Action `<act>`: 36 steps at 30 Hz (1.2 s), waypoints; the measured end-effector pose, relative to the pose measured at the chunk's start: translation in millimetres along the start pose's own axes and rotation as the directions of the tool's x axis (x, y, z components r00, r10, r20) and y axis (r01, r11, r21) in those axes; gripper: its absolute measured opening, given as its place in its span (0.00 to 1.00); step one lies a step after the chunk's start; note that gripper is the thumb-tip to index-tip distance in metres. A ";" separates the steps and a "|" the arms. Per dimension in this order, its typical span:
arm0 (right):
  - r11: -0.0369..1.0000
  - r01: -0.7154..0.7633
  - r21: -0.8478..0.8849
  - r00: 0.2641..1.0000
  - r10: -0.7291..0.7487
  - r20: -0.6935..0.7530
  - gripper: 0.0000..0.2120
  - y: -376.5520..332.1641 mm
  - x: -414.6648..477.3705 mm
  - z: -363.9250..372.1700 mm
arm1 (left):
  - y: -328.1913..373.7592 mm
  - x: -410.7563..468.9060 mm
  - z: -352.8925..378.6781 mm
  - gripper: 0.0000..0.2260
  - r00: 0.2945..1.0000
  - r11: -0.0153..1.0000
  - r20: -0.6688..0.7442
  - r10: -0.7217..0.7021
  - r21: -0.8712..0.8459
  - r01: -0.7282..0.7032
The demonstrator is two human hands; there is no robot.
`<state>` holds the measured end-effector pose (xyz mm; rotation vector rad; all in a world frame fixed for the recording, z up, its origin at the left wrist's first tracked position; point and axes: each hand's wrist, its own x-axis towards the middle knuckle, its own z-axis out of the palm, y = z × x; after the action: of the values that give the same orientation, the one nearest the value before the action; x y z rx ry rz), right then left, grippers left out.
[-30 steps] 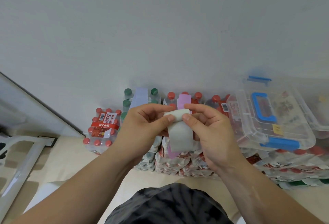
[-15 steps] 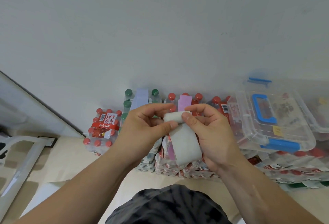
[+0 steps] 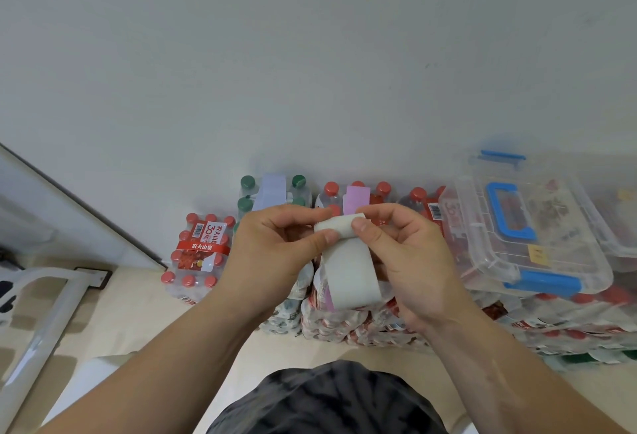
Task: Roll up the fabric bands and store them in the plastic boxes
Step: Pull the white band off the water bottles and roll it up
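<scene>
Head view, single frame. I take the white fabric band [image 3: 349, 271] as reference and read left to right. Far left of the band, a small pack of red-capped bottles [image 3: 201, 254] stands on the floor; it is no part of the job. Behind the band and a little left, a pale blue band [image 3: 272, 190] lies unrolled over green-capped bottles [image 3: 246, 182]. Directly behind the band, a lilac band [image 3: 356, 197] also lies unrolled. The white band itself is only started: a short tight roll at its top edge, with the long tail hanging loose in front of the stacked bottle packs [image 3: 344, 325]. Right of the band, the clear plastic box [image 3: 489, 271] rests on more packs, lid apparently on, blue handle [image 3: 510, 211] up. Its contents are too blurred for me to tell whether any rolls are inside. My judgement: early going, one band a few turns in, at least two untouched, nothing being stored right now. The left hand [image 3: 272, 254], on the band's left, has its fingers curled and pinches the roll's left end between thumb and fingertips. The right hand [image 3: 410, 261], on the band's right, is likewise curled, thumb on the roll's front and fingers behind. Both grasp the band and nothing else.
</scene>
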<state>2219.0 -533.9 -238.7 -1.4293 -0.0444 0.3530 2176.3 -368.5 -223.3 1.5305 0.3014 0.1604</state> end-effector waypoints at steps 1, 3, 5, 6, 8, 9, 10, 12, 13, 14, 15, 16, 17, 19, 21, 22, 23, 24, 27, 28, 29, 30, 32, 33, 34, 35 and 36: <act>1.000 -0.002 0.009 1.000 0.002 0.002 0.07 0.3 1.3 -1.2 | 0.4 0.2 0.0 0.12 1.000 1.000 0.012 0.008 0.002 -0.008; 1.000 -0.003 0.028 1.000 0.002 0.014 0.08 -0.3 3.0 -1.9 | 0.1 0.7 -0.2 0.12 1.000 1.000 0.027 0.007 0.001 -0.007; 0.998 0.000 0.060 1.000 -0.001 0.009 0.08 0.7 4.4 -1.5 | -0.5 0.9 0.3 0.12 0.999 1.000 0.032 -0.013 -0.018 0.014; 0.997 -0.001 0.083 1.000 0.000 0.003 0.07 1.7 4.6 -0.8 | -1.1 0.7 1.0 0.11 0.999 0.999 0.035 -0.026 -0.040 0.027; 0.994 0.000 0.113 1.000 0.000 -0.004 0.07 3.2 4.8 0.5 | -1.9 0.1 3.0 0.10 0.998 0.994 0.035 -0.059 -0.088 0.062; 0.994 0.005 0.112 1.000 -0.005 -0.004 0.08 3.8 5.0 0.9 | -2.0 0.4 3.8 0.09 0.997 0.992 0.030 -0.073 -0.096 0.076; 0.994 0.012 0.107 1.000 -0.012 0.000 0.08 3.6 4.8 1.5 | -1.9 0.8 4.3 0.08 0.996 0.992 0.025 -0.082 -0.091 0.084; 0.995 0.015 0.102 1.000 -0.017 0.023 0.09 3.2 4.2 2.3 | -3.3 2.5 3.6 0.10 0.996 0.994 0.022 -0.083 -0.071 0.084; 0.995 0.011 0.099 0.999 -0.014 0.036 0.10 3.1 3.7 2.5 | -3.6 3.4 2.5 0.12 0.997 0.994 0.023 -0.080 -0.070 0.082; 0.995 0.006 0.097 0.999 -0.010 0.044 0.10 3.1 3.4 2.9 | -3.4 3.9 1.5 0.12 0.997 0.994 0.021 -0.079 -0.073 0.081; 0.996 0.004 0.094 0.999 -0.009 0.046 0.10 3.0 2.9 3.5 | -3.4 4.3 0.7 0.13 0.997 0.994 0.020 -0.076 -0.074 0.077; 0.996 0.008 0.093 0.999 -0.011 0.040 0.10 3.2 2.9 4.2 | -3.2 4.3 0.3 0.14 0.997 0.995 0.022 -0.072 -0.074 0.073; 0.995 0.012 0.096 0.999 -0.015 0.028 0.08 3.6 3.2 4.6 | -3.2 4.2 0.3 0.15 0.997 0.995 0.024 -0.067 -0.071 0.068; 0.995 0.013 0.098 1.000 -0.013 -0.003 0.07 3.2 4.2 5.2 | -3.9 3.5 1.2 0.16 0.998 0.996 0.027 -0.062 -0.065 0.064; 0.997 0.000 0.078 1.000 0.003 -0.029 0.06 4.2 6.2 3.7 | -5.1 2.9 1.6 0.15 0.998 0.996 0.024 -0.062 -0.059 0.063; 0.998 -0.009 0.059 0.999 0.011 -0.034 0.06 4.7 7.1 2.7 | -5.8 3.0 1.5 0.15 0.998 0.996 0.022 -0.063 -0.057 0.064; 0.999 -0.017 0.035 0.999 0.019 -0.030 0.06 5.1 7.9 2.0 | -6.3 3.3 1.2 0.15 0.998 0.996 0.022 -0.065 -0.058 0.066; 1.000 -0.022 0.012 0.999 0.023 -0.023 0.08 5.3 8.4 1.6 | -6.4 3.7 0.9 0.15 0.998 0.996 0.024 -0.066 -0.059 0.068; 0.999 -0.014 -0.034 1.000 0.014 -0.018 0.12 4.7 8.7 0.8 | -6.8 4.8 0.3 0.16 0.997 0.996 0.037 -0.067 -0.054 0.069; 0.999 -0.003 -0.042 1.000 0.002 -0.020 0.11 4.8 9.0 0.3 | -7.1 4.8 0.0 0.17 0.997 0.996 0.041 -0.067 -0.056 0.069; 0.999 0.009 -0.043 1.000 -0.010 -0.020 0.09 4.8 8.8 -0.1 | -7.2 4.7 -0.2 0.17 0.997 0.996 0.046 -0.067 -0.058 0.069; 0.999 0.019 -0.033 1.000 -0.020 -0.019 0.06 4.8 8.4 0.4 | -7.3 4.6 -0.3 0.16 0.996 0.996 0.051 -0.067 -0.063 0.070; 1.000 0.027 0.001 0.999 -0.027 -0.017 0.05 4.6 6.9 1.6 | -6.6 3.8 0.4 0.15 0.995 0.990 0.066 -0.078 -0.110 0.085; 0.999 0.032 0.013 0.999 -0.032 -0.014 0.05 4.5 6.1 2.1 | -5.5 3.1 1.4 0.14 0.993 0.985 0.075 -0.092 -0.140 0.102; 0.999 0.040 0.018 0.999 -0.040 -0.012 0.05 4.4 5.5 2.8 | -4.5 2.7 2.4 0.12 0.991 0.980 0.078 -0.107 -0.159 0.119; 0.999 0.051 0.018 0.999 -0.050 -0.010 0.06 4.5 4.9 3.4 | -3.4 2.5 3.5 0.10 0.990 0.978 0.079 -0.116 -0.165 0.128; 0.998 0.059 0.017 0.998 -0.059 -0.009 0.06 4.9 4.7 3.8 | -2.8 2.6 4.1 0.08 0.990 0.978 0.078 -0.118 -0.162 0.129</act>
<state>2221.5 -528.5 -243.7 -1.4095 -0.0768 0.2981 2179.8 -371.8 -226.2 1.3447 0.3203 0.0340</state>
